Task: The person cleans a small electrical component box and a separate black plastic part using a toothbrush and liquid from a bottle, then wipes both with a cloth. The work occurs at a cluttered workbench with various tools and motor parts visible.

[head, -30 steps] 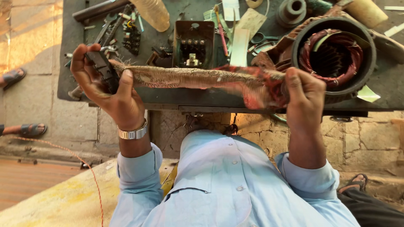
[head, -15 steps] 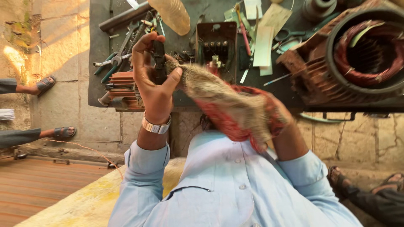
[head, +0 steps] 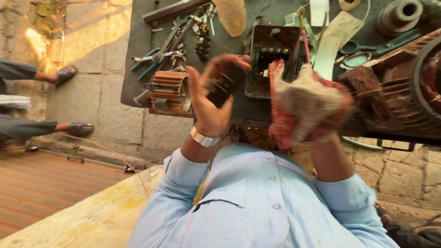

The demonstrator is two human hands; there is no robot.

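Red-edged, grimy beige cloth rag (head: 305, 103) is bunched into a wad over the person's right hand (head: 321, 133), held up just in front of the dark tabletop (head: 138, 69); the rag hides that hand, so I cannot tell how its grip is set, only that it carries the wad. The left hand (head: 209, 98) is raised beside it with a silver bracelet (head: 203, 138) at the wrist, palm toward the person, fingers curled loosely around a small black part (head: 225, 87), which is blurred. Behind the hands sits a rusty open metal box (head: 268, 59), and to the right a big rust-brown motor housing (head: 395, 92). A small ribbed copper-coloured piece (head: 167, 94) and loose spanners (head: 161, 55) lie on the left. To wipe well, I judge the rag should stay gathered and the part be held by its edges.
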